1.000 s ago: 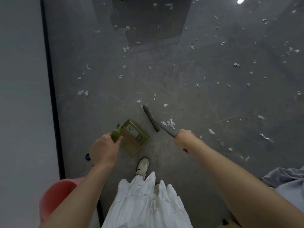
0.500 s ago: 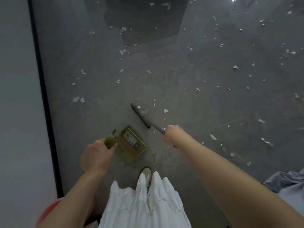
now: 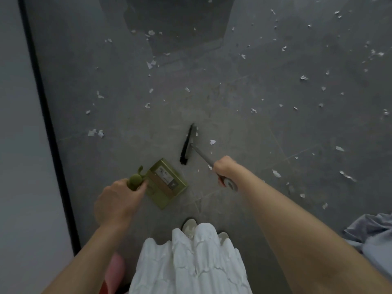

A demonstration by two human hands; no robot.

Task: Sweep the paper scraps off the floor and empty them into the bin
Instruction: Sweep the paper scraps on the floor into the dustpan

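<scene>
White paper scraps (image 3: 212,142) lie scattered over the grey floor, most of them ahead and to the right. My left hand (image 3: 118,200) grips the round handle of an olive-green dustpan (image 3: 167,183) that sits low on the floor in front of my feet. My right hand (image 3: 223,167) grips the grey handle of a broom. The broom's black brush head (image 3: 186,145) rests on the floor just beyond the dustpan, with a few scraps beside it on the right.
A grey wall with a black edge strip (image 3: 48,128) runs along the left. A pink bin (image 3: 115,270) shows partly at the bottom, behind my left arm. Grey-blue cloth (image 3: 373,236) lies at the lower right. My white skirt and shoes (image 3: 189,227) are at bottom centre.
The broom head has swept left and toward the dustpan and turned more upright. The view has shifted, so the pink bin is mostly hidden.
</scene>
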